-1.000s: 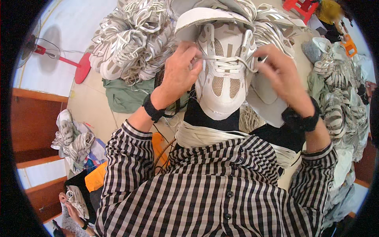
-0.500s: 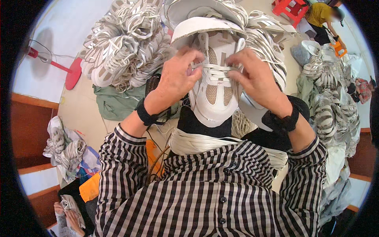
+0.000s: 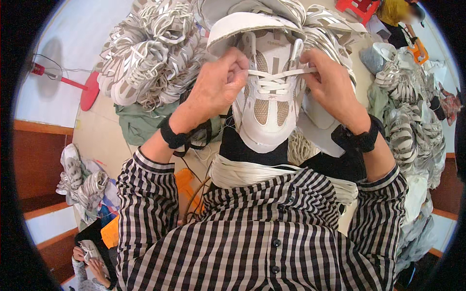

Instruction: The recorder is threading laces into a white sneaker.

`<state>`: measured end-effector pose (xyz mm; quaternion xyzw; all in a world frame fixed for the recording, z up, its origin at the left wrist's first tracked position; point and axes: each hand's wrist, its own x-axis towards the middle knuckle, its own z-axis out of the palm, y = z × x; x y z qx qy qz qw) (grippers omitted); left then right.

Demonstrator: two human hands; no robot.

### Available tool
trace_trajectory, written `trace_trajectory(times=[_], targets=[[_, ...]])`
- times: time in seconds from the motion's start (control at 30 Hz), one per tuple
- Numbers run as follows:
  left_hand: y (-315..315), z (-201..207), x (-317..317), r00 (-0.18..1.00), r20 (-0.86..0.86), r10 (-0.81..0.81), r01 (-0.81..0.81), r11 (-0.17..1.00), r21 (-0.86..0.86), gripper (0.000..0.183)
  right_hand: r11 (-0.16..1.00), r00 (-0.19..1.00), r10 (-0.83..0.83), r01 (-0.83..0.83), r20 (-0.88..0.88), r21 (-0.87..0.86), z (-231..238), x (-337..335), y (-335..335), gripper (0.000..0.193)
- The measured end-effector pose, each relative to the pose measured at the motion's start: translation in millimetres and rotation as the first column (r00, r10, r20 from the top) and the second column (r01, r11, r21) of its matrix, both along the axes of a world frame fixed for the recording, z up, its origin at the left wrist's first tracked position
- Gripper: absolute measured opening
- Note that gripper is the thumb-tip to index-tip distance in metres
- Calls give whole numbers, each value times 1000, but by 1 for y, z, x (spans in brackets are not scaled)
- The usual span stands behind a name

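In front of me lies a white and beige shoe upper (image 3: 266, 128), toe toward me, resting over my dark-clothed lap. A flat white shoelace (image 3: 272, 77) crosses its tongue above several laced rows. My left hand (image 3: 222, 80) pinches one lace end at the upper's left edge. On the other side my right hand (image 3: 330, 82) is closed on the other end, held out taut to the right. The lower part of each lace end is hidden in the fingers. A bundle of loose white laces (image 3: 247, 173) hangs across my waist.
Heaped shoe uppers (image 3: 145, 58) stand at the left on green cloth (image 3: 138, 126), with more piled uppers (image 3: 412, 131) at the right. A red stand (image 3: 89, 92) is at far left. A red stool (image 3: 358, 9) and other people's hands (image 3: 92, 262) show near the edges.
Both hands have moved slightly apart and up the shoe. The lace, lower and looser before, is now drawn out sideways in a cross between them.
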<state>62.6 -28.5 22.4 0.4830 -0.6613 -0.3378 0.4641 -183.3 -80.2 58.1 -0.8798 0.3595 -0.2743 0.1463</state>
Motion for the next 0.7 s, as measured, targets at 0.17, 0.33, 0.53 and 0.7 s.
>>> trace_trajectory(times=[0.17, 0.33, 0.53, 0.7], targets=[[1, 4, 20, 828, 556, 75, 68, 970, -232, 18, 942, 981, -119, 62, -156, -328, -4, -10, -2, 19], [4, 0, 33, 666, 688, 289, 164, 843, -513, 21, 858, 889, -294, 84, -350, -506, -3, -26, -6, 8], [4, -6, 42, 605, 725, 328, 211, 812, -544, 25, 824, 813, -412, 141, -411, -548, 2, -43, -4, 5], [1, -9, 58, 567, 713, 413, 162, 792, -588, 29, 866, 843, -367, 154, -394, -476, -6, -54, -7, 6]])
